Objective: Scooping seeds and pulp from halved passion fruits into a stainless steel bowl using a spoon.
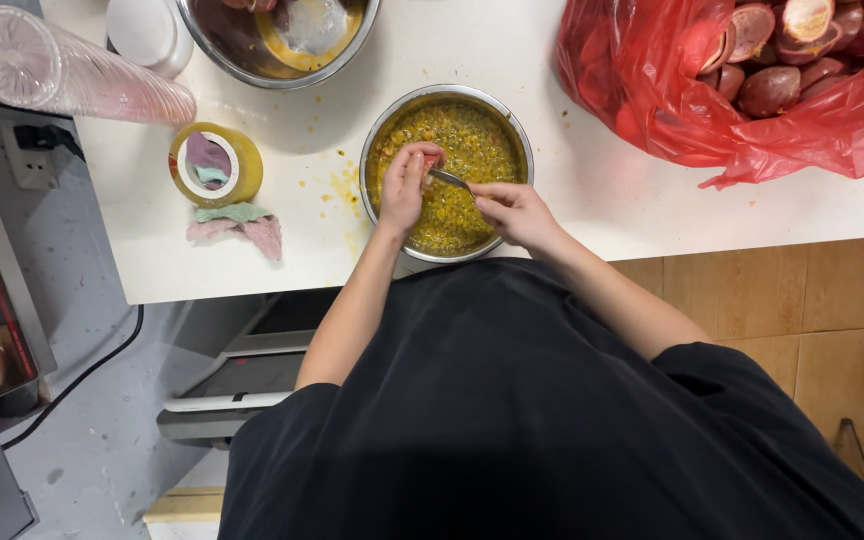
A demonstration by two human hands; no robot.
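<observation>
My left hand [407,185] is raised, fingers [422,160] curled closed; my right hand [512,210] sits just beside it, fingers pinched; both forearms reach forward.

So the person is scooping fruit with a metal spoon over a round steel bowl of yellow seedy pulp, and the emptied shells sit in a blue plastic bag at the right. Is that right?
Not quite: the head view shows the plastic bag holding the emptied shells is red, not blue. The rest holds: the right hand works a metal spoon over the round steel bowl of yellow seedy pulp.
</observation>
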